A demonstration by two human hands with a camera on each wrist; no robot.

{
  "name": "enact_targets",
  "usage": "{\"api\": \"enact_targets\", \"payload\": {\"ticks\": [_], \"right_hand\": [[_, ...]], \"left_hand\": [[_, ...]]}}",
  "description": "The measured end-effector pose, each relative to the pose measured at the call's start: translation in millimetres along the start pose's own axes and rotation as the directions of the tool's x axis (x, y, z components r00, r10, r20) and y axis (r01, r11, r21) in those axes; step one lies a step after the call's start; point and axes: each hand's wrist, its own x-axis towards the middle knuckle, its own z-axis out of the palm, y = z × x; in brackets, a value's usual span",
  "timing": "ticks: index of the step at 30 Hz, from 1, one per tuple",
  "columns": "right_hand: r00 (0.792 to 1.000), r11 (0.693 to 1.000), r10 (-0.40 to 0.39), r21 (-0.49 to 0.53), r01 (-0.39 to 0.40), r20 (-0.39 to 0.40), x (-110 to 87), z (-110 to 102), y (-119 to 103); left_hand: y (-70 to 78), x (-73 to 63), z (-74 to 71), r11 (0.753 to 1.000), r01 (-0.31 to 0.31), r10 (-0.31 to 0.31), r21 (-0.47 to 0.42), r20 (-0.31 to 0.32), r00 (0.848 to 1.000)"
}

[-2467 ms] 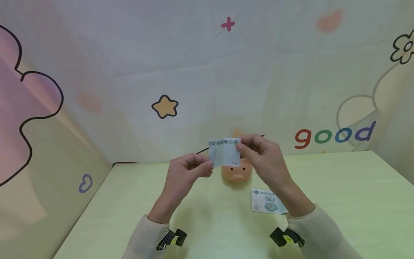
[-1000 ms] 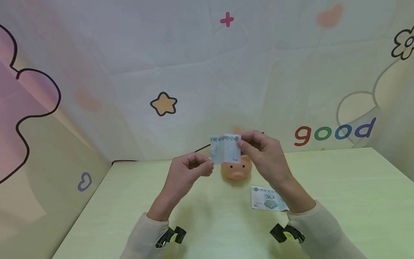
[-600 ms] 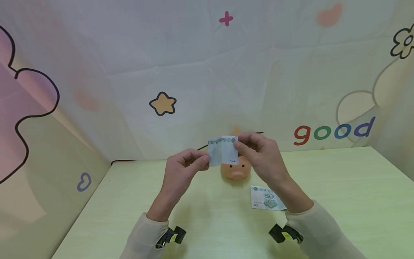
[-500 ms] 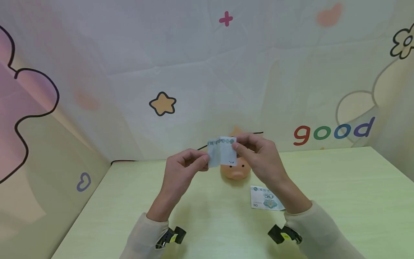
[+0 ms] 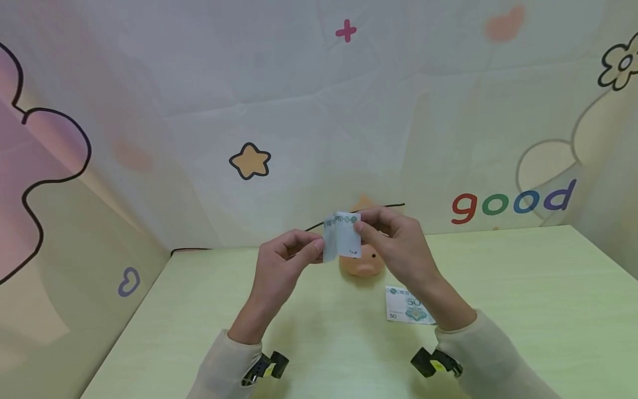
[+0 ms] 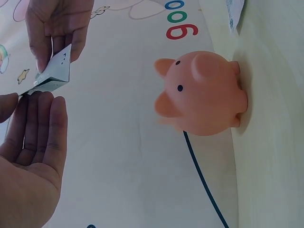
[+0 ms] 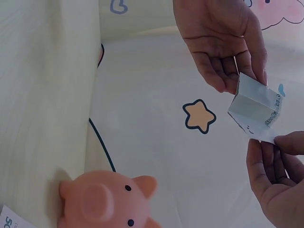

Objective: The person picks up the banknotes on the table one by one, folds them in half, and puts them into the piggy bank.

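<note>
Between my two hands I hold up a small creased banknote (image 5: pixel 348 238), green print along its upper edge, bent into a V at the crease. My left hand (image 5: pixel 286 266) pinches its left edge between thumb and fingers. The right hand (image 5: pixel 401 246) pinches the upper right edge the same way. In the right wrist view the folded panels of the banknote (image 7: pixel 256 104) stand at an angle to each other. Behind the note, an orange-pink pig figure (image 5: pixel 361 267) stands on the table, partly hidden in the head view; the left wrist view shows the whole pig (image 6: pixel 204 95).
A second banknote (image 5: pixel 401 310) marked 50 lies flat on the pale green table (image 5: pixel 339 354), partly covered by my right wrist. A printed cloth backdrop (image 5: pixel 299 127) with a star and the word good rises behind the table.
My hands have come closer together, the right moving left and slightly down. The held banknote has gone from nearly flat to more sharply bent at its crease. The pig and the other banknote stay put.
</note>
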Motion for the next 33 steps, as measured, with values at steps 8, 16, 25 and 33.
{"api": "enact_targets", "payload": {"ticks": [8,16,25,33], "right_hand": [[1.0,1.0,-0.004,0.02,0.004,0.013,-2.0,3.6,1.5],[0.999,1.0,-0.012,0.029,0.011,0.04,-2.4,7.2,2.2],[0.998,1.0,-0.026,0.018,0.025,0.056,-3.0,9.6,2.0],[0.997,0.999,-0.012,0.031,0.009,0.082,-3.6,9.8,0.6]], "left_hand": [[-2.0,-0.8,2.5,1.0,-0.01,0.01,0.017,0.004,1.0],[-2.7,-0.6,3.7,0.995,-0.002,0.008,0.101,-0.06,0.998],[-6.4,0.2,5.5,0.992,0.005,0.002,0.126,-0.057,0.998],[-7.3,1.0,6.4,0.993,0.01,-0.005,0.115,-0.047,0.999]]}}
